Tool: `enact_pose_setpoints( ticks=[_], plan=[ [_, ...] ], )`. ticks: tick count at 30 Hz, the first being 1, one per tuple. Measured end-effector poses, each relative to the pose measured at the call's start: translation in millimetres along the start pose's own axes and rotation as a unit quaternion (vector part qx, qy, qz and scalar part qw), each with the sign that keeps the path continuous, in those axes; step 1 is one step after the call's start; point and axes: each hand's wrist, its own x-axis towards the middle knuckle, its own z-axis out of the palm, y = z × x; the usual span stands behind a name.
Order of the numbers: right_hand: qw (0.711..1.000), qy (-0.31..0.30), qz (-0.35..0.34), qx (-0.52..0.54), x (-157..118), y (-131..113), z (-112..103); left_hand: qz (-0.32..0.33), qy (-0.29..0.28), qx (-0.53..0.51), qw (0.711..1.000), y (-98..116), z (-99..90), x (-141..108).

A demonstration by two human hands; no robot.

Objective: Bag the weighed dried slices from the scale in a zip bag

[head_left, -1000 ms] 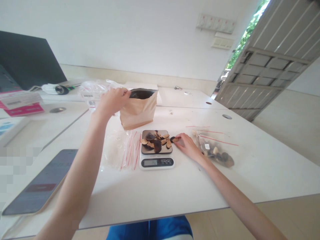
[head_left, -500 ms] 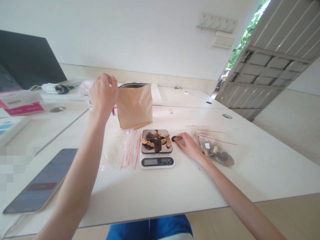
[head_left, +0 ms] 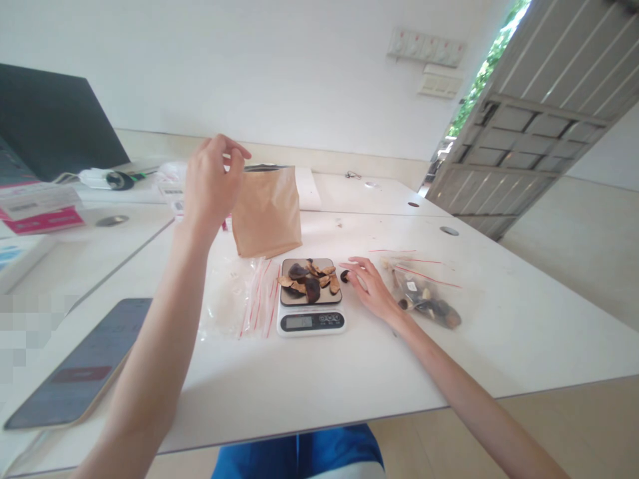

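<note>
- Places are given as on a dial lying flat on the white table (head_left: 319,379), with the digital scale (head_left: 324,321) at its centre and 12 towards the wall.
- Dried brown pieces (head_left: 312,290), some curled and pale, some dark and rounded, lie heaped on the scale's plate at the dial's centre; digits show on the display (head_left: 298,322), too blurred to read surely.
- A dark piece (head_left: 344,276) is at 3 o'clock, just beside the plate.
- The right hand (head_left: 369,286) is at 3 o'clock, palm down, fingers reaching towards 9 and slightly apart, right at the dark piece; I cannot tell whether they grip it or only touch it.
- The left hand (head_left: 214,176) is raised between 10 and 11 o'clock at the near left top corner of the brown paper bag (head_left: 267,216), fingers bent inward; whether they pinch the bag's edge is hidden.
- The paper bag stands upright at 11 o'clock, a strip of its dark inside showing at the mouth.
- Clear zip bags (head_left: 227,299) with red seal lines lie flat at 9 o'clock, close to the scale.
- A filled zip bag (head_left: 432,293), with dark and pale pieces inside, lies at 3 o'clock, beyond the right hand.
- A phone-like device (head_left: 74,372) lies towards 8 o'clock, near the left forearm.
</note>
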Motion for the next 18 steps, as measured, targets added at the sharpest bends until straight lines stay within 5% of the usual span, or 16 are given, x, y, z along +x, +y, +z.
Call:
enact_pose_setpoints(
  ticks=[13, 18],
  plan=[
    [0.999, -0.039, 0.019, 0.027, -0.7, -3.2, 3.2, 0.042, -0.086, 0.006, 0.995, 8.9, -1.3, -7.5],
    [0.999, -0.019, 0.024, 0.021, -0.3, 6.2, 8.5, 0.006, -0.208, -0.006, 0.978, 9.4, -8.2, -16.8]
  ],
)
